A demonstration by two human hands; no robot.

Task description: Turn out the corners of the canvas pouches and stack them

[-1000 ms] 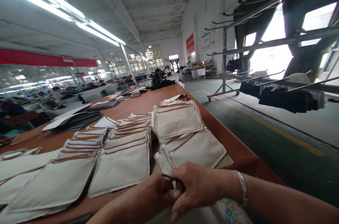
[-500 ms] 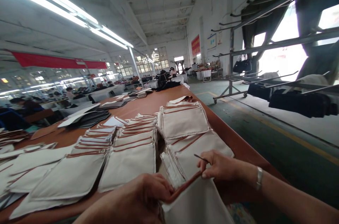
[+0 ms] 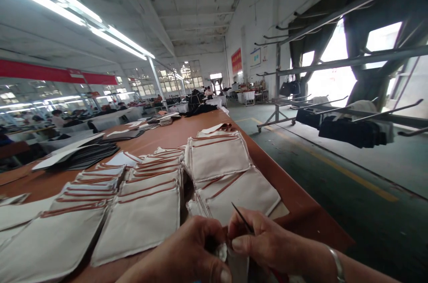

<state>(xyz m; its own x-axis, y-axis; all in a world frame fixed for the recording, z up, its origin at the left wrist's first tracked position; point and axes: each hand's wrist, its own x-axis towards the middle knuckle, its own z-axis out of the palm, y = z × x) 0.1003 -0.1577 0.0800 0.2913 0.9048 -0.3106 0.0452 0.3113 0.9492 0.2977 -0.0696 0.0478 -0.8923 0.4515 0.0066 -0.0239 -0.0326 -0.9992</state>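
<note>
At the bottom centre my left hand is closed on a cream fabric piece, gripping its edge between thumb and fingers. Close beside it, my right hand pinches the same edge. A thin dark pointed tool sticks up out of the right hand, and a bit of red shows below that palm; whether it belongs to the tool I cannot tell. Most of the piece is hidden by the hands. Just beyond them lies a stack of cream panels with brown trim, partly over more cream panels.
More overlapping cream panels spread across the brown table to the left. Dark sheets are piled behind them. The table's right edge borders a green floor, where a metal rack holds dark bags. People sit further back.
The hands have drawn together along the panel's edge, and the piece is now folded or turned so less shows. The dark tool points up more steeply. The view has swung slightly right.
</note>
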